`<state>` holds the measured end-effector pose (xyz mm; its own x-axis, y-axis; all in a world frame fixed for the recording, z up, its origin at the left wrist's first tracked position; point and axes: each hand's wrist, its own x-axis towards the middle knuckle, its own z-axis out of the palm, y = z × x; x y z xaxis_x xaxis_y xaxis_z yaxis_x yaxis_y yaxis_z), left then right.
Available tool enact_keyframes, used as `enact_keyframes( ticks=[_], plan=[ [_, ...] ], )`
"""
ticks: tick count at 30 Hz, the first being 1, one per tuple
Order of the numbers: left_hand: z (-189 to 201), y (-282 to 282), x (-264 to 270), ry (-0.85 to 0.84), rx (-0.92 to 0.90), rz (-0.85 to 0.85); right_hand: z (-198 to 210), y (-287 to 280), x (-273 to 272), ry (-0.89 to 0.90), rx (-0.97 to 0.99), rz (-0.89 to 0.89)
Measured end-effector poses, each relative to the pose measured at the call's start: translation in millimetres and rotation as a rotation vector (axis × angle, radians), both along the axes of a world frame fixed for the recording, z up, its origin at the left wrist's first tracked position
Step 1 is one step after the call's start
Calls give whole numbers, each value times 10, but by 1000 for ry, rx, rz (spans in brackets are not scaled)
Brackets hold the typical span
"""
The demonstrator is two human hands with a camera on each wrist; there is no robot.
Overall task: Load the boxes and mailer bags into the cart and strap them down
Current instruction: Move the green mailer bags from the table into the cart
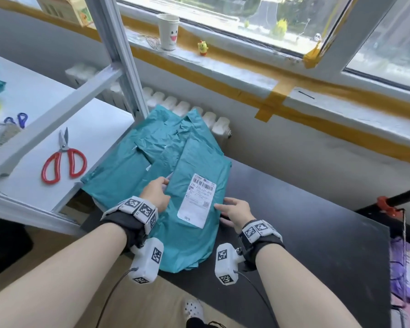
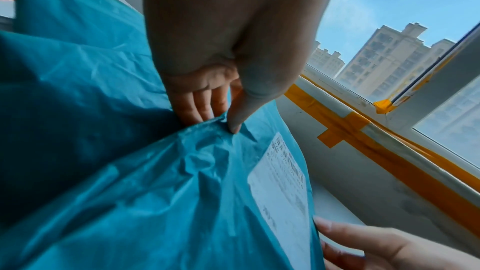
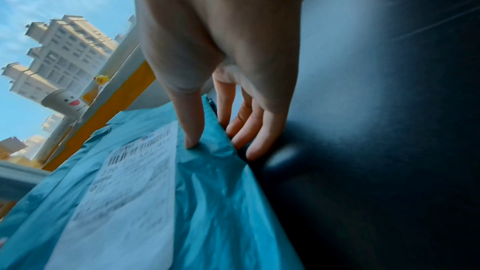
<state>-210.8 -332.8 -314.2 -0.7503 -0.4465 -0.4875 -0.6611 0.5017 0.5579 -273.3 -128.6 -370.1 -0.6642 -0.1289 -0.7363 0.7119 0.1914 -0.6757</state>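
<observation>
A pile of teal mailer bags (image 1: 152,147) lies on the black surface (image 1: 305,209), its far end against the radiator (image 1: 187,110). The top bag (image 1: 194,221), label (image 1: 198,200) up, sits at the near end of the pile, hanging over the surface's near edge.

The left hand (image 1: 155,194) grips the top bag's left edge at 9 o'clock of the label: in the left wrist view the thumb (image 2: 240,110) presses on top and the fingers (image 2: 197,106) tuck under the plastic. The right hand (image 1: 236,213) takes the right edge at 3 o'clock, thumb (image 3: 191,122) on the bag, fingers (image 3: 249,128) reaching down its side against the surface; it pinches the edge.

Red scissors (image 1: 63,159) lie on the white shelf (image 1: 33,95) at 9 o'clock of the pile. A paper cup (image 1: 168,31) and a yellow toy (image 1: 202,47) stand on the sill at 12 o'clock.
</observation>
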Motion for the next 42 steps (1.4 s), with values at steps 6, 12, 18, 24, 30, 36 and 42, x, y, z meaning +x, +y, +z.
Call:
enact_keyframes(
  ticks=[6, 12, 18, 24, 30, 36, 42],
  plan=[
    [166, 144, 365, 88, 90, 4, 191, 316, 387, 23, -156, -43],
    [388, 696, 919, 152, 106, -56, 527, 898, 1093, 154, -194, -120],
    [493, 1619, 1607, 228, 143, -249, 755, 1868, 2113, 219, -155, -277],
    [570, 2678, 2061, 211, 241, -435, 916, 2916, 2972, 254, -80, -457],
    [663, 3787, 2083, 201, 275, -595, 1081, 3938, 3336, 291, -59, -613],
    [620, 5068, 1742, 197, 332, -615, 1110, 5150, 3176, 319, -29, -688],
    [395, 6272, 1297, 176, 336, -529, 990, 6366, 2622, 274, 52, -624]
  ],
)
